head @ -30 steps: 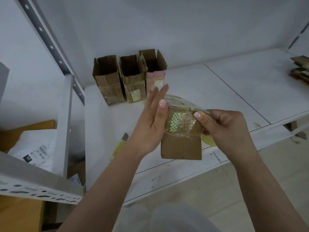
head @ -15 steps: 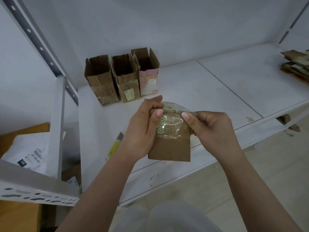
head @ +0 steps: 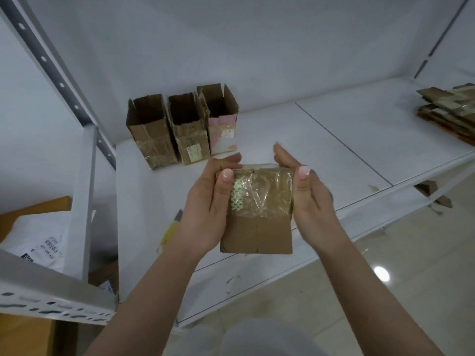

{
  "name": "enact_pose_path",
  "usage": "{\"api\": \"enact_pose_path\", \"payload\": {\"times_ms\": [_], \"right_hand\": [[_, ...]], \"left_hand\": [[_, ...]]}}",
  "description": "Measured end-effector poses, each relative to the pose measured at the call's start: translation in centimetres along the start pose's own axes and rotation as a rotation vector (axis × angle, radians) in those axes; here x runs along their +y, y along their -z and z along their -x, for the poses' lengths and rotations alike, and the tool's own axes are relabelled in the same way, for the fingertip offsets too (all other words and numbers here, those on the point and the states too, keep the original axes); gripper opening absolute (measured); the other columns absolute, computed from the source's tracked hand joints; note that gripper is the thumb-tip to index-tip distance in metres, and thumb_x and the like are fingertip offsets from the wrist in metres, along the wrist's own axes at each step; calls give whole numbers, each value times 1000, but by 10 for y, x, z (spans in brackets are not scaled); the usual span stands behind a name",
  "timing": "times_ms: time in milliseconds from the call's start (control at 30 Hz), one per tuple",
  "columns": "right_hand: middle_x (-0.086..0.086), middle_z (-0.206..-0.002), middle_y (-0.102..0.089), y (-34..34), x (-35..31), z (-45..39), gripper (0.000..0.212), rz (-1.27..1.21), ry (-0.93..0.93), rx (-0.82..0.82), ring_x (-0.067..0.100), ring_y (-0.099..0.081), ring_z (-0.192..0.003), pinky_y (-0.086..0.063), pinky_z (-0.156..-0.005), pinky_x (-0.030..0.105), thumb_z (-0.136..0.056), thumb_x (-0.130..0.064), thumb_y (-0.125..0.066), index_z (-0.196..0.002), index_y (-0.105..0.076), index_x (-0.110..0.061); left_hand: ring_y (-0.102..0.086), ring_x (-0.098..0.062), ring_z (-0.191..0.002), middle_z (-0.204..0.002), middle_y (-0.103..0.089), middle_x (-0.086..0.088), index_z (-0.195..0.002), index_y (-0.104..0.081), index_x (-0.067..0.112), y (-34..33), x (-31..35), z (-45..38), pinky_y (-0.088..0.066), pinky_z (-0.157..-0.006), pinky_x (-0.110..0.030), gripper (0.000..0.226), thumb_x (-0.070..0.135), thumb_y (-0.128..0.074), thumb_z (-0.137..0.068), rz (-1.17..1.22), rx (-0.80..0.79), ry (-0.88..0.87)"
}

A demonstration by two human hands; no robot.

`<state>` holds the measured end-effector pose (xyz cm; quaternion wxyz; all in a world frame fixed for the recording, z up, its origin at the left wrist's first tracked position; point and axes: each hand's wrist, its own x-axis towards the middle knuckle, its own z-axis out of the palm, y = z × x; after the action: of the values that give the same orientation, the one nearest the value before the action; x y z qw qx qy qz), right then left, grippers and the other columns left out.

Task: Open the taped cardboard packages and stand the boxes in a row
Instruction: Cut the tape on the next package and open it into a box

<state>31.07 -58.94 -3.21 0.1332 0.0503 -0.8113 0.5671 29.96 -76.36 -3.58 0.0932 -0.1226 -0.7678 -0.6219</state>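
Observation:
I hold a small flat cardboard package [head: 257, 232] upright between both hands above the front of the white shelf [head: 321, 155]. Clear crinkled tape and a green patterned strip cover its upper half. My left hand [head: 205, 209] grips its left edge, thumb on the front face. My right hand [head: 308, 196] grips its right edge, thumb at the top corner. Three opened boxes stand in a row at the back left: a plain brown box [head: 151, 140], a labelled brown box [head: 191, 140] and a pink-fronted box [head: 222, 134], flaps up.
A stack of flat taped packages [head: 449, 109] lies at the shelf's far right. A yellow-handled tool [head: 171, 232] lies on the shelf behind my left wrist. A grey upright [head: 84, 191] stands left, with a white mail bag [head: 38, 242] on a neighbouring shelf.
My left hand went from flat, open against the package to gripping its left edge. My right hand shifted from pinching the top to holding the right edge. The package now faces me squarely.

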Motion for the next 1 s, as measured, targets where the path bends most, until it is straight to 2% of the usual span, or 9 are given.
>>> {"api": "enact_pose_path", "payload": {"times_ms": [167, 267, 433, 533, 600, 700, 800, 900, 1000], "right_hand": [[-48, -93, -50, -4, -3, 6, 72, 134, 119, 80, 21, -56, -100, -43, -85, 32, -87, -79, -7, -125, -57, -44], [-52, -100, -47, 3, 0, 4, 80, 185, 104, -2, 19, -54, -111, -44, -91, 35, -86, -79, -6, -130, -57, -37], [-27, -110, -54, 9, 3, 4, 70, 280, 136, -80, 14, -51, -115, -44, -94, 39, -92, -62, -12, -136, -54, -28], [-23, -114, -57, 3, 11, 6, 63, 229, 138, -68, 15, -55, -113, -48, -92, 42, -94, -61, -18, -133, -55, -27], [-9, -111, -66, -1, 16, 5, 64, 230, 181, 11, 17, -62, -102, -52, -83, 45, -97, -63, -19, -127, -58, -22], [-3, -92, -71, -4, 19, -2, 63, 327, 204, 56, 17, -67, -81, -52, -70, 35, -98, -57, -20, -120, -63, -17], [-1, -91, -71, -4, 21, -4, 61, 357, 185, 52, 18, -66, -77, -48, -67, 31, -96, -53, -20, -121, -62, -17], [-13, -110, -68, -3, 23, 2, 59, 283, 150, -69, 12, -65, -97, -53, -80, 35, -96, -58, -20, -125, -60, -25], [-37, -106, -64, 1, 28, 3, 38, 2, 0, -142, -8, -59, -107, -47, -89, 14, -99, -55, -25, -116, -57, -42]], "left_hand": [[-58, 1, -114, -128, -61, 13, -114, -59, 15, -8, 2, 9, -46, -95, -25, 43, 43, -31, -99, -33, 59, 6], [-59, 1, -110, -126, -62, 10, -114, -59, 15, -11, 3, 12, -47, -94, -24, 43, 43, -31, -98, -35, 77, 18], [-60, 0, -110, -127, -61, 12, -110, -59, 16, -11, 0, 14, -48, -94, -27, 40, 43, -32, -98, -47, 78, 18], [-59, 4, -108, -128, -59, 16, -108, -58, 20, -11, 2, 14, -46, -88, -16, 39, 48, -33, -96, -56, 59, 25], [-55, 11, -108, -129, -55, 19, -107, -56, 23, -12, 7, 14, -41, -81, -4, 41, 54, -31, -93, -74, 41, 28], [-52, 17, -104, -133, -54, 11, -111, -53, 22, -15, 10, 12, -38, -77, 0, 42, 54, -31, -95, -112, 23, 54], [-53, 12, -106, -136, -55, 6, -113, -51, 25, -15, 1, 11, -43, -82, -5, 38, 53, -31, -97, -145, 9, 43], [-53, 3, -119, -140, -51, 9, -114, -53, 26, -8, -16, 8, -45, -98, -18, 35, 51, -38, -95, -154, -35, -10], [-44, -9, -135, -146, -45, 7, -118, -53, 28, 6, -37, 4, -41, -109, -41, 36, 51, -35, -97, -204, -96, -113]]}}
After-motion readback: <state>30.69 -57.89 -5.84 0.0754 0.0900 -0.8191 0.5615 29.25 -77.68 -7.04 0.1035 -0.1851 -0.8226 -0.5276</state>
